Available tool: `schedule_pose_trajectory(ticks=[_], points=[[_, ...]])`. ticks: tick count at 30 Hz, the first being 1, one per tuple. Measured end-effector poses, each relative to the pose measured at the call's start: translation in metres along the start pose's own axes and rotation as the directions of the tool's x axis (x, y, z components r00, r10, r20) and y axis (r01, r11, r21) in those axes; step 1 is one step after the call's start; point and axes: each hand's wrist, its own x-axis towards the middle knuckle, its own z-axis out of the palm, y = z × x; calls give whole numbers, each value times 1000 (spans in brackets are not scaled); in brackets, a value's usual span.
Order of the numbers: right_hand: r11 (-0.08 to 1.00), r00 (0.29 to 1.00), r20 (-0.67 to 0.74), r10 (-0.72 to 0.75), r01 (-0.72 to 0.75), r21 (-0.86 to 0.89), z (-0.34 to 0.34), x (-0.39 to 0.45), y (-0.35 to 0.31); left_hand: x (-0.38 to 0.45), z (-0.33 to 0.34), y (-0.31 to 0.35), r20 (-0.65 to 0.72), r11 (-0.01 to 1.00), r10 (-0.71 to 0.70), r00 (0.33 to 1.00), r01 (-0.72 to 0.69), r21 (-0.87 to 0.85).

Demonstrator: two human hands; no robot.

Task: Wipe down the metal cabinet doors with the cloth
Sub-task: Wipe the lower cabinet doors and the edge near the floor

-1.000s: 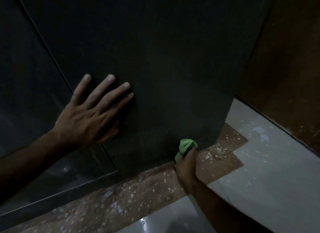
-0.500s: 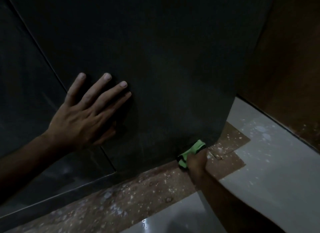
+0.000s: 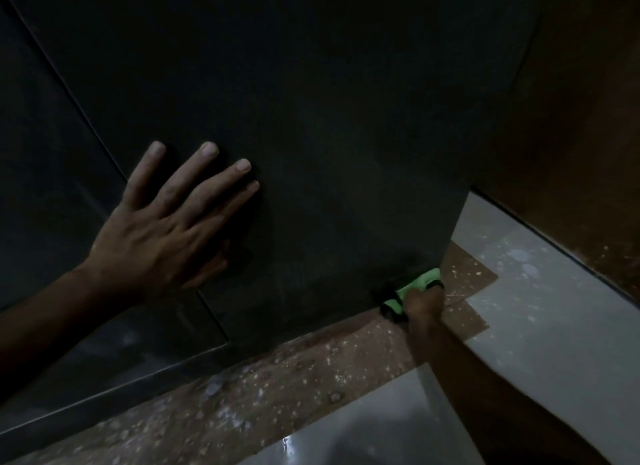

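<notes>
Head view, left hand (image 3: pixel 162 236) flat on cabinet door (image 3: pixel 329 118), right hand (image 3: pixel 424 300) gripping cloth (image 3: pixel 412 286)

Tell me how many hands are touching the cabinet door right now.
2. The left hand lies flat, fingers spread, on the cabinet door. The right hand presses the green cloth against the door's bottom right corner, so its contact is through the cloth.

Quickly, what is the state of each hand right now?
Left hand: open, fingers straight and spread, flat against the cabinet door.
Right hand: closed around the green cloth, at the door's bottom right corner.
</notes>
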Motion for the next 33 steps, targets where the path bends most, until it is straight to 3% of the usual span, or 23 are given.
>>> schedule_pose_trajectory(ticks=[3, 5, 7, 11, 14, 16, 18, 20, 21, 22, 23, 25, 26, 27, 29, 31, 33], points=[[998, 999, -46, -14, 12, -58, -1, 1, -8, 1, -1, 0, 1, 1000, 8, 1000, -8, -2], [985, 1000, -19, -19, 16, -172, 15, -18, 9, 2, -2, 0, 11, 1000, 5, 1000, -5, -5], [986, 998, 30, -54, 58, -160, 29, -46, 27, 1, -4, 0, 14, 1000, 1, 1000, 0, -10], [943, 950, -15, -311, 307, -129, 30, -77, 3, 2, -4, 1, 4, 1000, 2, 1000, -2, 0], [767, 769, -46, -638, 628, -131, 36, -113, -25, 1, -3, 0, 9, 1000, -6, 1000, 6, 8], [589, 607, 59, -792, 786, -188, 50, -150, -20, 1, -2, 1, 14, 1000, -2, 1000, 2, 18], [376, 426, 352, -834, 904, -204, 55, -172, 4, 2, -3, 1, 13, 1000, -4, 1000, 3, 18], [83, 177, 651, -738, 981, -173, 44, -165, 33, 1, -4, 0, 18, 1000, -5, 1000, 4, 6], [-31, 113, 726, -679, 983, -183, 33, -151, 41, 1, -4, 0, 18, 1000, 0, 1000, 0, 8], [-7, 167, 736, -656, 974, -227, 22, -137, 42, 1, -5, -1, 18, 1000, 6, 1000, -7, 10], [130, 312, 678, -665, 943, -307, 14, -126, 39, 1, -5, -2, 22, 1000, 12, 1000, -13, 8], [548, 659, 315, -683, 747, -377, 11, -110, 16, 2, -6, -2, 32, 1000, 12, 999, -12, 0], [665, 715, 142, -685, 693, -280, 16, -108, -2, 2, -6, -2, 34, 1000, 5, 999, -5, 1], [675, 690, 34, -723, 717, -177, 25, -115, -19, 2, -6, -1, 34, 1000, -1, 999, 1, 3], [520, 531, 44, -847, 842, -143, 47, -146, -36, 2, -5, 0, 31, 1000, 0, 1000, 0, -3], [267, 309, 312, -899, 949, -171, 61, -179, -19, 2, -6, 0, 27, 1000, 0, 1000, 0, -3], [-89, 22, 626, -779, 985, -146, 58, -189, 19, 2, -8, 0, 22, 1000, -4, 1000, 4, -8]])
